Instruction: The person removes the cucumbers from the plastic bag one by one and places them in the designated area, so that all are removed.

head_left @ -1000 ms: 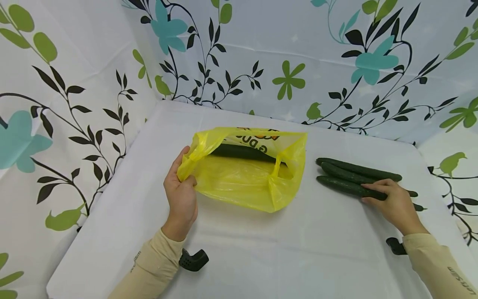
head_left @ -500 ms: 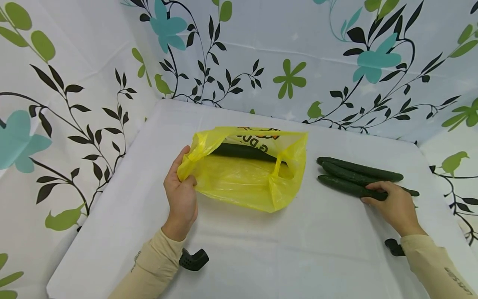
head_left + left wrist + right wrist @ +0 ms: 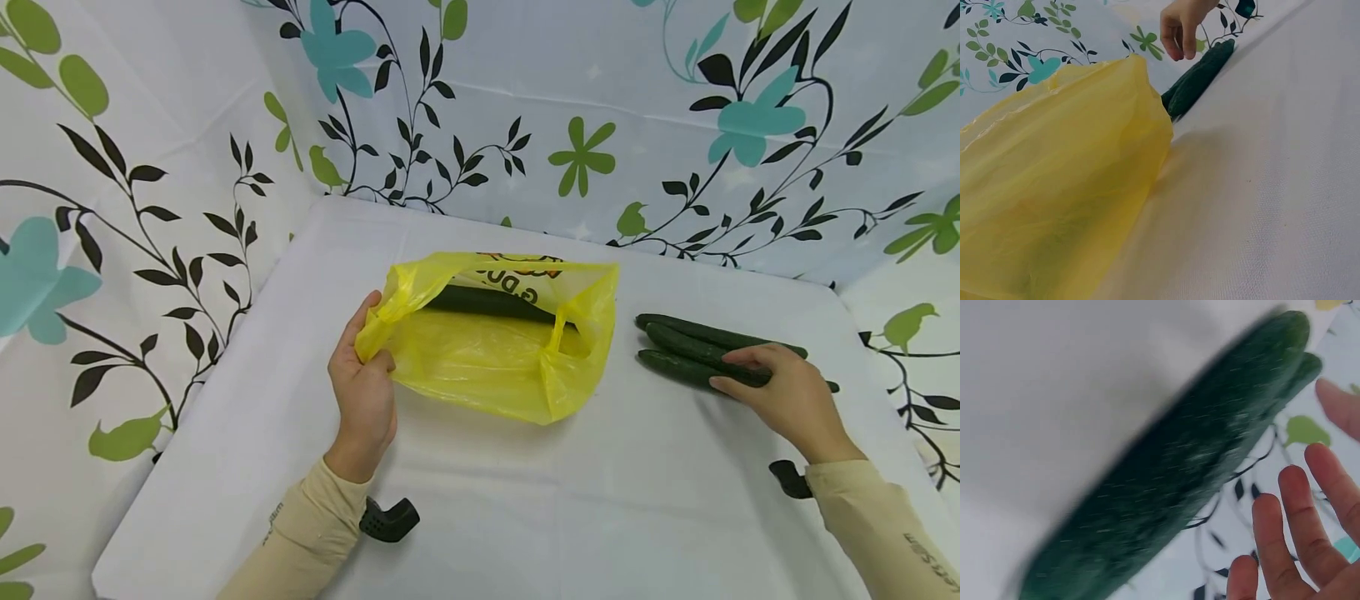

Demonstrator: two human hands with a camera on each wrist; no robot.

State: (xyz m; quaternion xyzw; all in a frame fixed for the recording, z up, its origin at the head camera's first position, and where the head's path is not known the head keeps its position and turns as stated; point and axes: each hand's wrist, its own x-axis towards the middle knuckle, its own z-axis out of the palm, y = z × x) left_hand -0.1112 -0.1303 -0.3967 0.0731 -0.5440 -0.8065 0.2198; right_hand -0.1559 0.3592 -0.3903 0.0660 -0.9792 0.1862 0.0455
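- The left side of a yellow plastic bag (image 3: pixel 465 367) is gripped by the left hand (image 3: pixel 362 400); the thumb is laid over the near side and the other fingers are curled behind.
- The bag's mouth is spread wide towards the head camera, and dark print is shown on its far panel.
- Inside the bag, a dark green cucumber (image 3: pixel 495 302) can be seen, laid lengthwise along the far side.
- To the right of the bag, and apart from it, three more cucumbers (image 3: pixel 682 354) are laid side by side on the white counter (image 3: pixel 562 508).
- The right hand (image 3: pixel 795 400) is held above the near right part of these cucumbers; in the left wrist view it is separated from them by a gap.
- The right hand's fingers (image 3: pixel 1307 519) are extended and parted, and nothing is held by them.
- Beige sleeves (image 3: pixel 307 533) are worn on both arms, and a black device (image 3: pixel 390 521) is seen beside the left wrist.
- The counter is backed by a white cloth (image 3: pixel 480 83), patterned with leaves, flowers and birds.
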